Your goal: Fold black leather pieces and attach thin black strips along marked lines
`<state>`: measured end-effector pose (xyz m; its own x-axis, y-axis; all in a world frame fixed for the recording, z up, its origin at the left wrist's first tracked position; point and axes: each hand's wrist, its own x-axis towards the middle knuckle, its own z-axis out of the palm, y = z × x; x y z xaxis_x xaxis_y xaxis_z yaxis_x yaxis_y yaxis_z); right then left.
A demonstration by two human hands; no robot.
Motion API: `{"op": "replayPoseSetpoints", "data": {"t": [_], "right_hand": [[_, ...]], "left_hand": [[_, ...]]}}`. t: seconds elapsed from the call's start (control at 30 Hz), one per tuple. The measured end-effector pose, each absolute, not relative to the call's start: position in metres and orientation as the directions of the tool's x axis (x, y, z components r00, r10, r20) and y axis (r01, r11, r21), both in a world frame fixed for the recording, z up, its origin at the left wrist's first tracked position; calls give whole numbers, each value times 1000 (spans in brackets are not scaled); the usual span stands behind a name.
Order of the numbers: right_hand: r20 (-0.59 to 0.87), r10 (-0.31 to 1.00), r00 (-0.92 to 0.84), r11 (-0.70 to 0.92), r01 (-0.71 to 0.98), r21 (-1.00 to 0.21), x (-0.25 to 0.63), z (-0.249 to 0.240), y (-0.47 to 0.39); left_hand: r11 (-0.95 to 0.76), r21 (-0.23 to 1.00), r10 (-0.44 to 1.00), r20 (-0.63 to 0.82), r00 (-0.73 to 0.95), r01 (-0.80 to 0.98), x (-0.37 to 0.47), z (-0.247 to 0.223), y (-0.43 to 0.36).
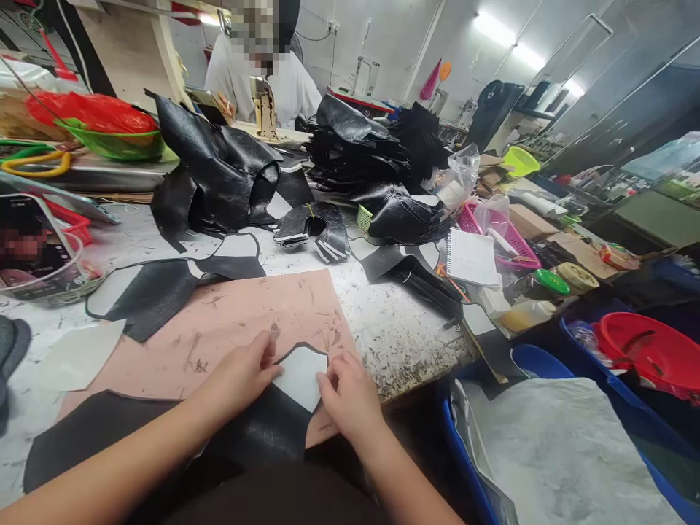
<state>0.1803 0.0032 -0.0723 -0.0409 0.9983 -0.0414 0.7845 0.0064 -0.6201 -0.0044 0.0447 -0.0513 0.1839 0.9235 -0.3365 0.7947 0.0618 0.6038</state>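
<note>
A black leather piece (262,426) with a white backing patch (303,375) at its tip lies close in front of me, partly over a pinkish board (230,306). At the left edge of the white patch, my left hand (252,372) is closed in a pinch on the piece. My right hand (350,394) has its fingers curled and pinching at the opposite edge. The fingertips partly cover the piece's edge. Under my left forearm lies another dark piece (98,430). A loose white patch (82,356) rests at the board's left side.
Black leather pieces are stacked (358,149) and draped (213,168) at the back. A phone (25,244) stands left. On the right are a notebook (471,257), a pink basket (511,244) and a blue bin (453,430). A person (295,84) sits across, behind a sewing machine (265,109).
</note>
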Motion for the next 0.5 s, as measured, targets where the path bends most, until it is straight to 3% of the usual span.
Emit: {"op": "replayPoseSetpoints", "data": {"t": [0.3,0.5], "right_hand": [[-10,999,-44,31,833,-553,178,-75,5],[58,997,-54,73,909,-410,180,-76,7]], "left_hand": [[42,571,922,-339,189,820,-4,-54,43],[-24,526,917,-327,228,850,-3,-60,47]]}}
